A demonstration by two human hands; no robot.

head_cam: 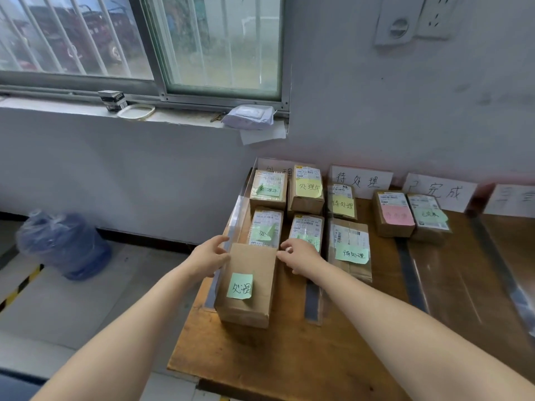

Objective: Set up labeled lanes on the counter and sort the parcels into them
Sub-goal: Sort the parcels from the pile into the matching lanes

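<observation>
A brown cardboard parcel [251, 260] with a green sticky note [240, 285] stands at the front of the leftmost lane on the wooden counter [289, 357]. My left hand [209, 257] grips its far left corner, and my right hand [301, 256] holds its far right corner with curled fingers. Behind it, several noted parcels [267, 189] fill the same lane. Two parcels [348, 247] lie in the second lane and two more [393, 214] in the third. White lane cards [362, 180] lean on the wall. Dark tape strips [411, 273] divide the lanes.
The held parcel overhangs the counter's left edge, where a clear strip [234, 218] runs. A blue water jug [63, 244] stands on the floor to the left. The windowsill holds a wipes pack [249, 115] and a small box [112, 99]. A fourth lane card [512, 199] stands far right.
</observation>
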